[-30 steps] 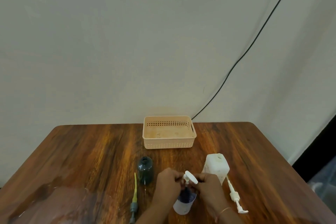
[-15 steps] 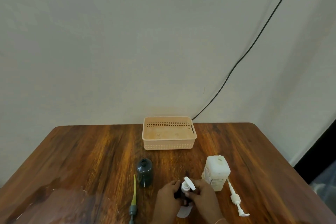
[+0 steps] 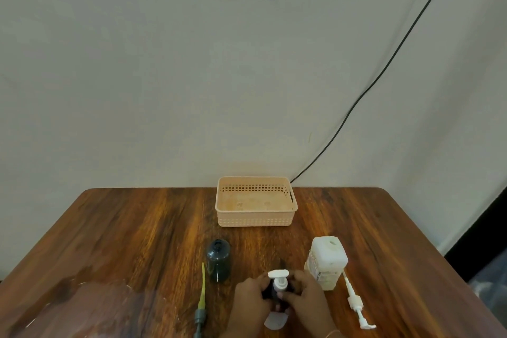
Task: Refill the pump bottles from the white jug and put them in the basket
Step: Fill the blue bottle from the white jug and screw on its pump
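A: Nearest the front edge?
B: Left hand [image 3: 251, 299] and right hand [image 3: 308, 298] wrapped around a small dark pump bottle with white pump head [image 3: 277, 284]. Beside them, a loose yellow-green pump tube [image 3: 202, 292] and loose white pump [image 3: 355, 303].

A: Farther back?
B: Open dark round bottle [image 3: 218, 260] left, white square plastic jug [image 3: 326, 265] right, touching nothing. Then bare brown wooden table [image 3: 131, 228]; peach perforated plastic basket [image 3: 256, 217] at the far edge.

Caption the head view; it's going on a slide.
Both hands grip a white-pump bottle between dark bottle and white jug.
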